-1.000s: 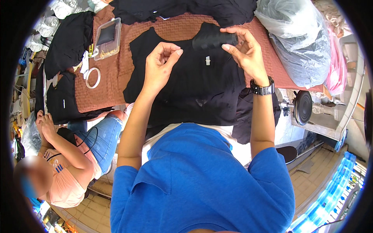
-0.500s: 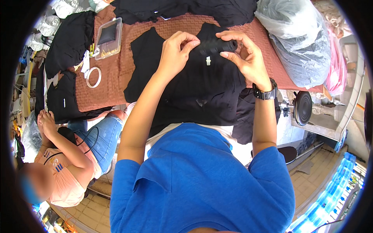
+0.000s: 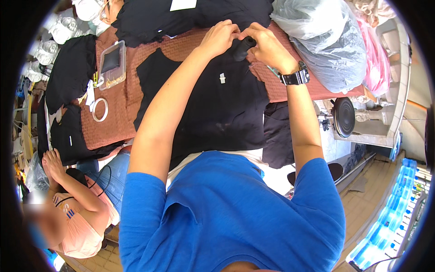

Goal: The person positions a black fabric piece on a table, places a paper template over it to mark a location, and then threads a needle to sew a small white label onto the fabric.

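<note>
A black roll [image 3: 242,51] with a hollow core is tilted over the upper right part of a black garment [image 3: 210,102]. The fingers of my right hand [image 3: 268,45] are closed around its upper side. My left hand [image 3: 221,38] is pinched right beside it, its fingertips meeting those of my right hand at the roll's top end. What lies between the left fingertips is hidden. The garment is spread flat across the table edge towards my lap, with a small pale tag [image 3: 222,78] at its upper middle.
More black cloth [image 3: 145,22] is piled at the far edge of the brown-covered table [image 3: 108,129]. At left are a clear plastic box [image 3: 121,75] and a white tape ring [image 3: 100,110]. Plastic-wrapped bundles [image 3: 333,59] stand at right. A seated person [image 3: 86,217] is at lower left.
Both hands have moved farther away and come together at the roll's end, where they were apart before. The roll has tilted more upright. The view has shifted slightly.
</note>
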Action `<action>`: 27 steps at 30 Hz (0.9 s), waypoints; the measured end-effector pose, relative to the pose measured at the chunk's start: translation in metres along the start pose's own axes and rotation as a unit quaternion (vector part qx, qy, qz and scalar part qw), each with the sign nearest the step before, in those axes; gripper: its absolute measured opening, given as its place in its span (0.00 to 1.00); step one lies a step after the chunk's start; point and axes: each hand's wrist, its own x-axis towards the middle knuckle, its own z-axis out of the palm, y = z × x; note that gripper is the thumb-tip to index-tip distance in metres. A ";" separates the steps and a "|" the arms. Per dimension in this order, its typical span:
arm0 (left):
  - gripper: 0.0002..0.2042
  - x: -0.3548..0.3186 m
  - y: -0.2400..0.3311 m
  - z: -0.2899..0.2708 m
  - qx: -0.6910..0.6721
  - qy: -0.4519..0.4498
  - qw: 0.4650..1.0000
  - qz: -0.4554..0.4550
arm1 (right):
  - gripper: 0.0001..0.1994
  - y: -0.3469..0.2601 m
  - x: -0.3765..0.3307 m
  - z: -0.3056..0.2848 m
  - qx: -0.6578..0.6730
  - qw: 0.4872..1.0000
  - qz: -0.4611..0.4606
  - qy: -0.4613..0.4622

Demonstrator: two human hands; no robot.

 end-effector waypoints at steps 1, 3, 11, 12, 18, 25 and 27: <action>0.07 0.007 0.002 0.005 0.009 -0.007 1.000 0.016 | 0.22 0.000 -0.003 -0.007 -0.015 1.000 0.009 0.014; 0.06 0.022 0.008 0.016 0.028 -0.022 0.998 0.048 | 0.21 0.009 -0.010 -0.014 -0.060 0.997 0.038 0.003; 0.07 0.039 0.017 0.066 0.069 -0.016 0.996 0.051 | 0.23 0.063 -0.033 0.001 -0.013 0.998 0.052 0.028; 0.07 0.040 0.014 0.066 0.077 -0.001 0.995 0.058 | 0.24 0.062 -0.034 0.000 0.000 0.998 0.063 0.030; 0.06 0.054 0.017 0.060 0.089 0.012 0.990 0.106 | 0.29 0.090 -0.023 0.000 0.153 0.968 0.176 0.092; 0.04 0.071 0.025 0.055 0.092 0.037 0.981 0.168 | 0.23 0.118 -0.011 0.002 0.332 0.883 0.320 0.090; 0.04 0.073 0.027 0.054 0.095 0.032 0.980 0.169 | 0.21 0.115 -0.013 -0.003 0.344 0.880 0.316 0.081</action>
